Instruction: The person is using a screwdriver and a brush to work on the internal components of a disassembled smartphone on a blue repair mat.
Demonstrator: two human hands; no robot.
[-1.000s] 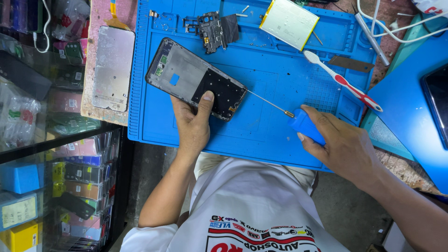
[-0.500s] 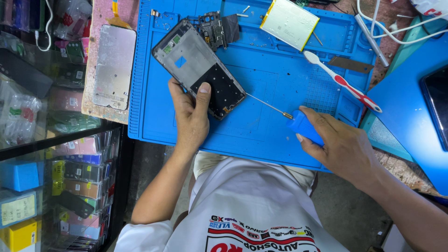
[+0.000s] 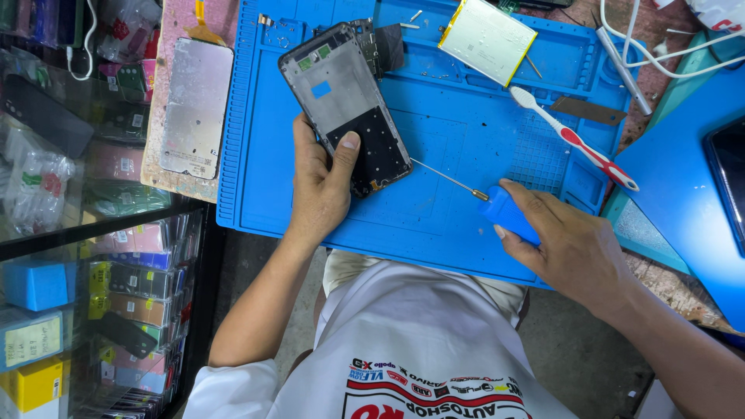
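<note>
The phone frame (image 3: 345, 105) is already stripped: its battery (image 3: 486, 37) and a small board (image 3: 380, 46) lie apart on the blue mat (image 3: 466, 225). The left hand (image 3: 320, 186) grips the frame's lower end above the mat; the right hand (image 3: 570, 248) grasps a blue-handled screwdriver (image 3: 497, 203). Coloured boxes (image 3: 39, 341) fill the glass case at left.

Phone repair shop: blue repair mat (image 3: 466, 233), glass display counter (image 3: 85, 256) (boxed accessories inside).
</note>
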